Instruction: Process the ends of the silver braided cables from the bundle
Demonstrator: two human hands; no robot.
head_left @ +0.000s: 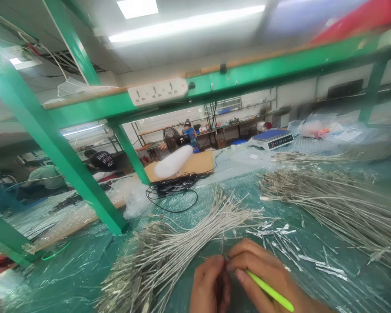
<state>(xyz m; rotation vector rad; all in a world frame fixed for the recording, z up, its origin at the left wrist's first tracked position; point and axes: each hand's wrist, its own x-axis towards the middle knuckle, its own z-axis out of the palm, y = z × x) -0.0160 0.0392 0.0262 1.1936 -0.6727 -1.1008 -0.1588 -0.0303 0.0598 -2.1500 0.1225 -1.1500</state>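
Observation:
My left hand (pixel 211 282) is closed in a pinch at the bottom middle, its fingertips meeting those of my right hand. What it pinches is too small and covered to make out. My right hand (pixel 263 271) is closed round a slim neon yellow-green tool handle (pixel 270 292); the tool's working end is hidden by the fingers. Just beyond both hands lies a bundle of grey braided cables (pixel 182 245), fanned out at both ends. Right of my right hand, torn silvery foil strips (pixel 289 248) are scattered over the green table surface (pixel 361 287).
A larger heap of grey cables (pixel 339 208) lies at right. Behind stand a scale (pixel 272 139), coiled black cord (pixel 172 184) and a white roll (pixel 174 161) on cardboard. A green frame (pixel 94 174) with a power strip (pixel 159 90) crosses the view. Several people sit farther off.

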